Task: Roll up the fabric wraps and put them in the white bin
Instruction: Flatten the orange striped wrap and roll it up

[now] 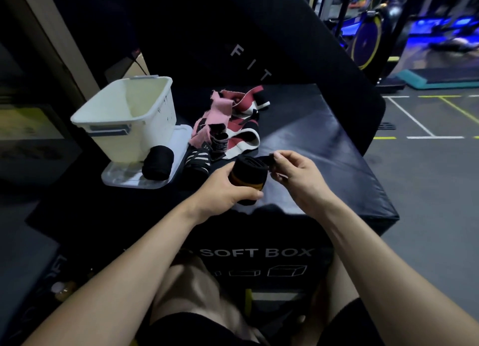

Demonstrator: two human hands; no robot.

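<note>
A rolled black wrap with an orange stripe (250, 176) is held above the black soft box (324, 164). My left hand (225, 193) grips the roll around its body. My right hand (298, 173) pinches the wrap's loose black end at the top of the roll. The white bin (124, 117) stands at the left on its clear lid (134, 181), and its inside looks bare. A black rolled wrap (157, 161) lies on the lid next to the bin. A pile of pink, dark red and black-and-white wraps (228, 123) lies unrolled behind my hands.
A black padded panel (259, 47) leans up behind the box. The box's right edge drops to a gym floor with painted lines (425, 138). Exercise machines (368, 37) stand at the far right. My knees are below the box's front face.
</note>
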